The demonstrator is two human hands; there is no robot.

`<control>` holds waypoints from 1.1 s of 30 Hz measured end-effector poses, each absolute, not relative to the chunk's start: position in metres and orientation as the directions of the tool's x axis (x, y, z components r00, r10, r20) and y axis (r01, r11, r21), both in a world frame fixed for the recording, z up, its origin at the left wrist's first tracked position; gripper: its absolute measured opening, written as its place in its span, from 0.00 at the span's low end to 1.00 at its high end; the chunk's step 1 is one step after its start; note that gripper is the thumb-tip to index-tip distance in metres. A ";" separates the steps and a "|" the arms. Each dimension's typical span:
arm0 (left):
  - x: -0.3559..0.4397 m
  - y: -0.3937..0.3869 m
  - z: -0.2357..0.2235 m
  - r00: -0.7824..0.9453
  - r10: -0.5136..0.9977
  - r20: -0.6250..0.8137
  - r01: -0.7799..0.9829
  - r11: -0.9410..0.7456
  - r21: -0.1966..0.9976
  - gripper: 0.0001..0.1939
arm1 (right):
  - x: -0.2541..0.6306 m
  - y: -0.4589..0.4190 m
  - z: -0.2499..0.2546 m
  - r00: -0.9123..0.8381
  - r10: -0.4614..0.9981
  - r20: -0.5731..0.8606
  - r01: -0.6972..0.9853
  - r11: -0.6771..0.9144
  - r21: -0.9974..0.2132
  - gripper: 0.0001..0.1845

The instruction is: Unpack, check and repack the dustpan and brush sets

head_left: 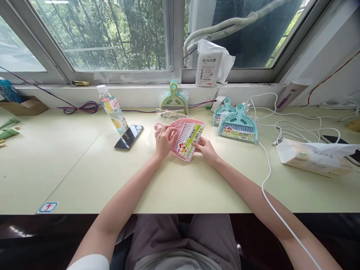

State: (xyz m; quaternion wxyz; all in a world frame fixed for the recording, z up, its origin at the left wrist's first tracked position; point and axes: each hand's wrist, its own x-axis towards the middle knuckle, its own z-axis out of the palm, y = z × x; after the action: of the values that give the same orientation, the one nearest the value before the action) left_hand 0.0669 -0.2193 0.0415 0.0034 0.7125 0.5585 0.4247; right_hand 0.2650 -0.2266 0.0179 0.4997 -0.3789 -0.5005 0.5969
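Observation:
A pink dustpan and brush set (pixel 181 137) with a printed label is held tilted just above the table in front of me. My left hand (pixel 164 139) is closed around its handle side, with fingers over the pink plastic. At the label's lower right edge, my right hand (pixel 206 149) pinches the set between thumb and fingers. Clear plastic wrap shows near my left hand. Behind the pink set stands a green dustpan set (pixel 173 100) in clear wrap against the wall. Two blue-green dustpan sets, one in front (pixel 238 125) and one behind (pixel 224 110), lie to the right.
A drink bottle (pixel 113 110) and a phone (pixel 128 137) are on the left. A tissue pack (pixel 315 157) and white cables (pixel 292 129) lie right; one cable crosses near my right forearm. A white package (pixel 209 67) sits on the sill, with a box cutter (pixel 80 83) farther left.

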 end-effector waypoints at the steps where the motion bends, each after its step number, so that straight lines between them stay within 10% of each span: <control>1: 0.068 -0.220 0.042 0.039 0.811 0.584 0.793 -0.381 0.475 0.09 | 0.265 -0.227 0.018 -0.216 0.975 0.053 -0.221 0.004 -0.975 0.25; 24: 0.085 -0.238 0.046 0.057 0.574 0.817 0.757 -0.558 0.339 0.04 | 0.255 -0.239 0.020 -0.257 0.950 0.175 -0.207 0.123 -0.971 0.27; 33: 0.075 -0.232 0.046 -0.465 0.400 0.790 0.699 -0.383 0.605 0.23 | 0.258 -0.238 0.025 -0.123 0.979 0.164 -0.309 0.119 -0.944 0.26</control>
State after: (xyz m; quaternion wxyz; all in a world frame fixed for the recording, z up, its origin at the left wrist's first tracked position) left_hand 0.0754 -0.2316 0.0460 -0.1130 0.5049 0.5440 0.6606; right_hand 0.2581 -0.2379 0.0249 0.5665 -0.3429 -0.4885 0.5682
